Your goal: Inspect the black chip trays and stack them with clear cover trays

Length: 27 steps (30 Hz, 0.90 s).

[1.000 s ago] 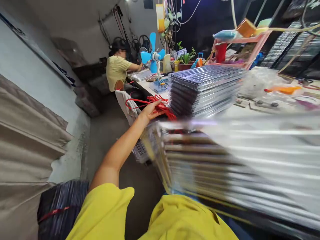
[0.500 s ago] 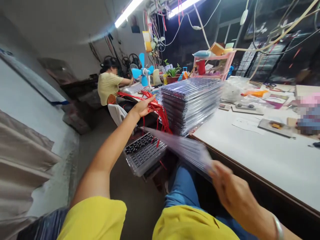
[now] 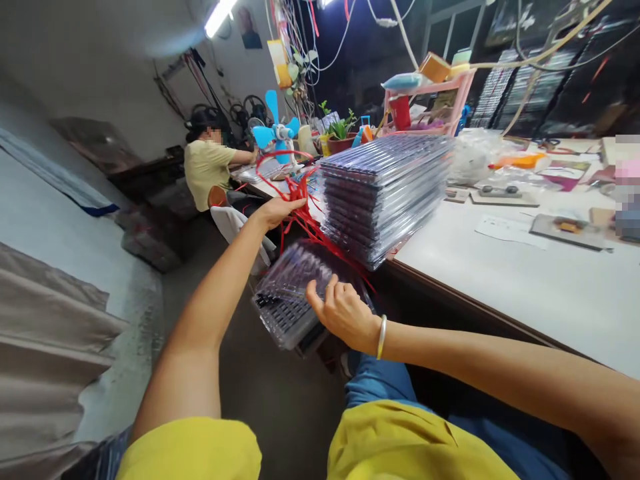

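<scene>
Red straps (image 3: 295,200) sit bunched in my closed left hand (image 3: 275,212) beside the table's tray stack (image 3: 383,190); my right hand (image 3: 343,313) rests loosely curled on lower trays (image 3: 290,300), gripping nothing.

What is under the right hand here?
The right hand rests on a low stack of clear plastic trays beside the table edge. What supports that stack is hidden.

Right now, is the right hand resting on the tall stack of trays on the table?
No, the right hand rests on the low stack of trays below the table edge, while the tall stack stands untouched on the table.
</scene>
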Each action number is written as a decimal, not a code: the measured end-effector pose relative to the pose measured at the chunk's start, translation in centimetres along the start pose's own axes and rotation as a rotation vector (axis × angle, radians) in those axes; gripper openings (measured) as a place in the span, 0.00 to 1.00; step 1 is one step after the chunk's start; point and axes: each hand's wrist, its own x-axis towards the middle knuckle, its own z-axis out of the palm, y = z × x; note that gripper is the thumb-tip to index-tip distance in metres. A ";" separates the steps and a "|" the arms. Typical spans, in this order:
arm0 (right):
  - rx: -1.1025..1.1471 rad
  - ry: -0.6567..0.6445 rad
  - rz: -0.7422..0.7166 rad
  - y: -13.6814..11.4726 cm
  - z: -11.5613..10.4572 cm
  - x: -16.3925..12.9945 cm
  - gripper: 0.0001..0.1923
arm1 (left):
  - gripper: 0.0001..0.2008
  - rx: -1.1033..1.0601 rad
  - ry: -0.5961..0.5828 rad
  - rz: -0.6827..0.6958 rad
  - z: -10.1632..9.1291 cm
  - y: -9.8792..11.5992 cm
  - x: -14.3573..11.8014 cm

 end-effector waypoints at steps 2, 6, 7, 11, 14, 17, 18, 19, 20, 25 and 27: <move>0.038 -0.082 0.010 -0.2 1.1 1.2 0.23 | 0.06 -0.030 0.047 -0.028 -2.3 -1.2 -0.3; 0.089 -0.157 0.026 -1.0 2.6 4.6 0.24 | 0.06 -0.120 0.081 -0.065 -3.7 -3.4 -0.6; 0.108 -0.174 0.029 -1.6 2.8 5.7 0.25 | 0.06 -0.144 0.074 -0.068 -3.5 -3.7 -0.7; 0.221 -0.238 0.006 -5.3 3.6 9.9 0.25 | 0.06 -0.219 0.026 -0.059 -2.8 -5.0 -1.8; 0.316 -0.284 -0.011 -9.1 4.5 12.7 0.22 | 0.07 -0.248 0.024 -0.059 -3.1 -5.9 -3.5; 0.414 -0.313 -0.044 -12.6 5.9 14.1 0.17 | 0.07 -0.259 0.075 -0.083 -4.0 -7.2 -4.8; 0.451 -0.318 -0.065 -13.5 6.4 14.0 0.16 | 0.07 -0.259 0.100 -0.101 -4.4 -7.7 -5.0; 0.490 -0.318 -0.092 -14.2 6.9 13.6 0.17 | 0.07 -0.256 0.128 -0.124 -4.8 -8.4 -5.1; 0.532 -0.316 -0.127 -14.6 7.3 12.9 0.19 | 0.07 -0.251 0.159 -0.153 -5.2 -9.2 -5.1; 0.749 -0.296 -0.333 -11.7 8.5 5.4 0.16 | 0.13 -0.186 0.368 -0.370 -7.8 -14.7 -5.7; 0.823 -0.304 -0.341 -8.4 9.0 0.9 0.15 | 0.17 -0.140 0.480 -0.460 -8.9 -17.0 -7.2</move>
